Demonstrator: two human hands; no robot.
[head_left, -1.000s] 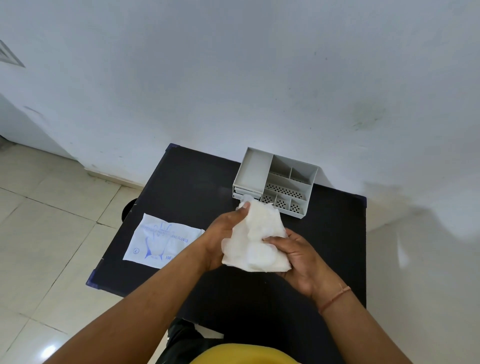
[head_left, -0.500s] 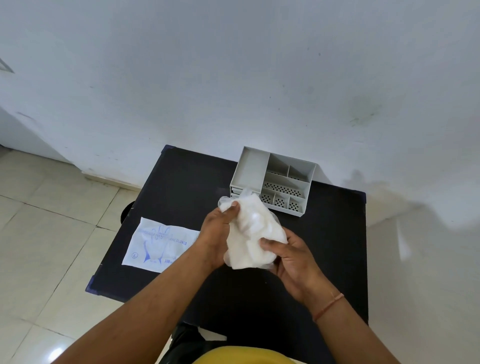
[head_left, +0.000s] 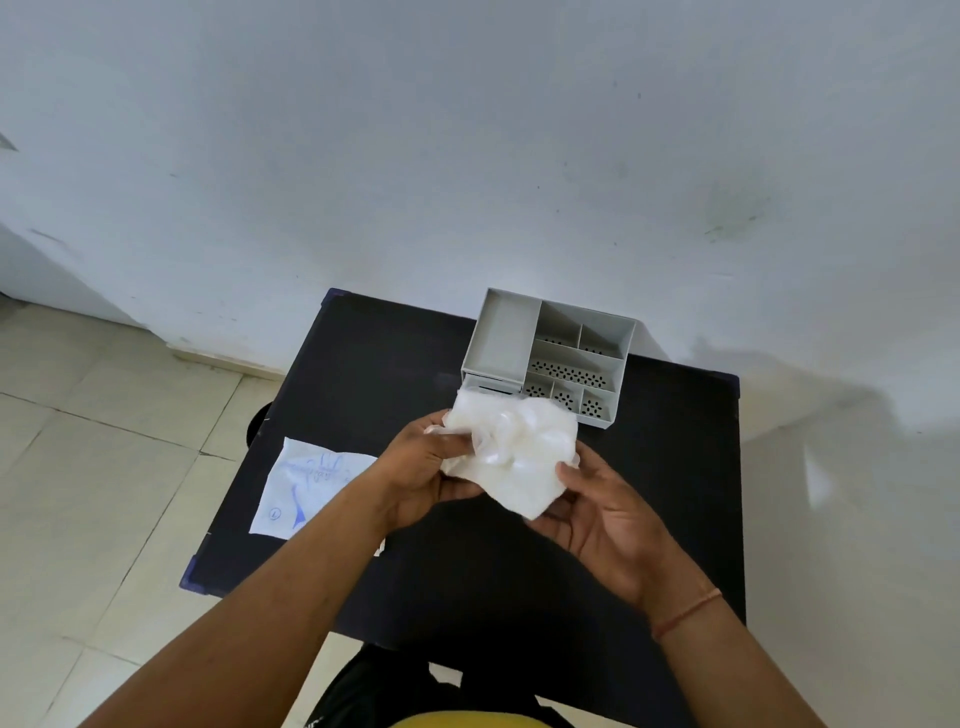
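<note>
One matte black table (head_left: 363, 364) against a white wall (head_left: 467, 130); at its far edge a grey plastic organiser (head_left: 501, 338) with perforated compartments; at its left edge a flat white packet (head_left: 306, 483) printed in blue, partly behind the left forearm (head_left: 291, 571). Above the table's middle, masking the organiser's near left corner, a crumpled white bundle (head_left: 519, 457), matte paper and glossy film, pinched at its left side by the left hand (head_left: 421, 467) and at its lower right by the right hand (head_left: 608, 519).

plain room: tiled floor (head_left: 104, 467), white wall (head_left: 467, 156)
</note>
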